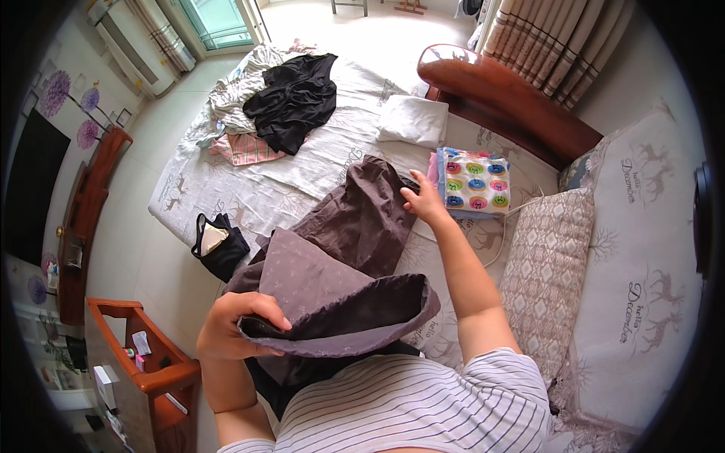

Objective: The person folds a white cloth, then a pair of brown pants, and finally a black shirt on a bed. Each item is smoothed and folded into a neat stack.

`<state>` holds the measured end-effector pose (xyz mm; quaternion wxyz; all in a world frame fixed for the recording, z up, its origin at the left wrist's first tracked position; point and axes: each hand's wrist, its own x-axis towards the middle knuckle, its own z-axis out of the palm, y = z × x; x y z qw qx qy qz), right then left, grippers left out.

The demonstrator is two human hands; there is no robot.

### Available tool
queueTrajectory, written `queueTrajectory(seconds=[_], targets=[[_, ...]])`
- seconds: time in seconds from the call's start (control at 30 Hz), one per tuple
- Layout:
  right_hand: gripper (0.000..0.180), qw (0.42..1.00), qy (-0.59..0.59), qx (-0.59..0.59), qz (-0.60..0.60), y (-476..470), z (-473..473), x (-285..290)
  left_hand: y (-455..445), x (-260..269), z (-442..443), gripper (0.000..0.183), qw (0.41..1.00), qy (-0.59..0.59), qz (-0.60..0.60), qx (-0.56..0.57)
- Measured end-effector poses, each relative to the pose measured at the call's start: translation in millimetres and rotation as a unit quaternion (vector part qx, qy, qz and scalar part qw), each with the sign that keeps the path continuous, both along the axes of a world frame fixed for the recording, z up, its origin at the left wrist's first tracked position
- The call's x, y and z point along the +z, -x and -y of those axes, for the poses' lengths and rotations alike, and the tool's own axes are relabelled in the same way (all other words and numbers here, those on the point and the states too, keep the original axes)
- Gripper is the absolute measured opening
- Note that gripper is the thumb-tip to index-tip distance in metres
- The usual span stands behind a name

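Observation:
My left hand (241,325) grips one side of the gathered elastic waistband of dark grey-brown trousers (362,221) with a faint small print. The waistband gapes towards me, close to my body. From there the cloth spreads away across the bed in loose folds. My right hand (425,198) is over the far right edge of the trousers, fingers apart, beside a bunched bit of the cloth. Just right of that hand lies a folded stack of clothes (477,178), topped by a white piece with colourful ovals. A folded white cloth (413,120) sits farther back.
A black garment (297,96) lies over striped and plaid clothes (246,148) on the bed (187,189). A black padded garment (220,246) is at the bed's left edge. A patterned pillow (546,277) and wooden headboard (510,105) are right; a wooden table (141,351) stands lower left.

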<state>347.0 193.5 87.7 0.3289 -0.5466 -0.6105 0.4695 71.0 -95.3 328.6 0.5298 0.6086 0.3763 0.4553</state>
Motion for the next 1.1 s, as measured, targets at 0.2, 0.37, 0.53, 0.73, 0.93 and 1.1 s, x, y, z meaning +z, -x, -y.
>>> queueTrajectory(seconds=[0.2, 0.37, 0.53, 0.73, 0.93, 1.1], targets=[[0.024, 0.998, 0.019, 0.000, -0.066, -28.7, -6.6, -13.7, 2.3, 1.7, 7.3, 0.034, 1.000, -0.009, -0.001, 0.022], [0.026, 0.995, -0.009, -0.076, -0.060, -104.8, 26.5, 14.3, 0.5, -2.5, 6.7, 0.033, 1.000, -0.010, 0.016, 0.013], [0.026, 0.984, -0.111, -0.140, -0.010, -113.3, 40.2, 15.4, -6.2, -1.3, -5.6, 0.031, 0.999, -0.030, 0.011, 0.009], [0.019, 0.952, 0.082, -0.134, -0.264, -95.9, 42.8, 37.1, -18.0, 7.9, -10.3, 0.032, 0.998, -0.064, -0.006, 0.015], [0.021, 0.944, -0.082, 0.027, -0.317, -49.0, 93.2, 134.3, -13.8, 11.7, -10.6, 0.031, 0.992, -0.096, 0.037, 0.073], [0.036, 0.880, -0.181, 0.318, -0.303, -22.9, 160.8, 205.1, 5.8, 13.5, -15.0, 0.041, 0.975, -0.142, 0.071, 0.155]])
